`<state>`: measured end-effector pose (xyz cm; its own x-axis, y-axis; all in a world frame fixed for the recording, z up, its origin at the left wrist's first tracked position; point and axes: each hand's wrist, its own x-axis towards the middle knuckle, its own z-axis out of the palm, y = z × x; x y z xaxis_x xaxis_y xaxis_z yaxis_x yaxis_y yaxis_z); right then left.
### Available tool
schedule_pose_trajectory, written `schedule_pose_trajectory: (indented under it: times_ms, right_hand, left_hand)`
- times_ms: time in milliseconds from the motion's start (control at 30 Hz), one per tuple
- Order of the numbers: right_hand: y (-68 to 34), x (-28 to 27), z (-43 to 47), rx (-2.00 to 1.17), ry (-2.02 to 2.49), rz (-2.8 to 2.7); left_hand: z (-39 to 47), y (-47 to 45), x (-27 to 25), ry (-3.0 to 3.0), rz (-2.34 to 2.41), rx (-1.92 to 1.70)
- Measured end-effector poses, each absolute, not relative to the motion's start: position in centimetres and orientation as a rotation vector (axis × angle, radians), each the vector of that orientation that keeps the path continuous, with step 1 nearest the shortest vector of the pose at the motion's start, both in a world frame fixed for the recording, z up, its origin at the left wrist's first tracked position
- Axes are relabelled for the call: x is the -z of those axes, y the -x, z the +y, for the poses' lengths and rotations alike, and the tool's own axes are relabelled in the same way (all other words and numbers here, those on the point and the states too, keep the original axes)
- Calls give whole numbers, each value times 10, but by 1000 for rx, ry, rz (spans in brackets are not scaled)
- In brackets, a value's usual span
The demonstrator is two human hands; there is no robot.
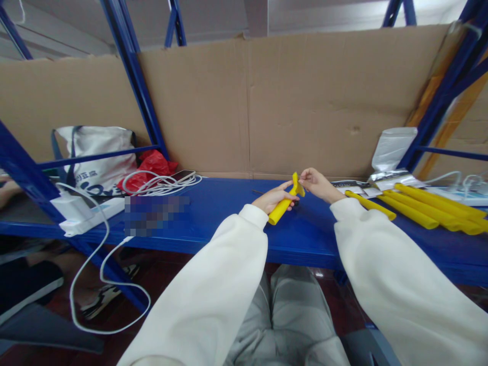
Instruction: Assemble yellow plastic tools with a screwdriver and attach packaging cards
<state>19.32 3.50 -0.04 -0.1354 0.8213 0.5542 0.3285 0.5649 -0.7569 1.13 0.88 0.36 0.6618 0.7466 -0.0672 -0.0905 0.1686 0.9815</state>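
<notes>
In my left hand (275, 198) is a yellow tube-shaped roll (279, 212), tilted, with my fingers closed around it. Its upper end spreads into loose, thin-looking yellow flaps. Just beside those flaps is my right hand (315, 184), its fingers pinched together; whether a flap or something small sits between them is hidden. A small dark object (297, 203) shows by my left fingertips. Behind the left hand lies a thin dark stick-like item (258, 191) on the blue table (224, 216). To the right of my right wrist rest several more yellow rolls (414, 211).
Cardboard (305, 101) stands along the back between blue posts. On the left are a white cloth bag (101, 152), a red plastic bag (154, 163), coiled white cable (163, 185) and a power strip (95, 216). A silver pouch (394, 147) stands right. Another person's leg shows lower left.
</notes>
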Motion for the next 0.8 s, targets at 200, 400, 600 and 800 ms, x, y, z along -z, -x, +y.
schedule_pose_trajectory:
  times_ms: [200,400,600,800]
  right_hand:
    - [-193,1,36,-546,973,-1704]
    - [-192,2,35,-531,965,-1714]
    - [-191,4,39,-457,978,-1707]
    - [-191,15,47,-243,1084,-1658]
  left_hand:
    - [9,-10,-5,-1230,642,-632]
    - [7,-9,-5,-1214,640,-629]
    - [5,-10,-7,-1199,629,-635]
    - [6,-9,-9,-1162,589,-666]
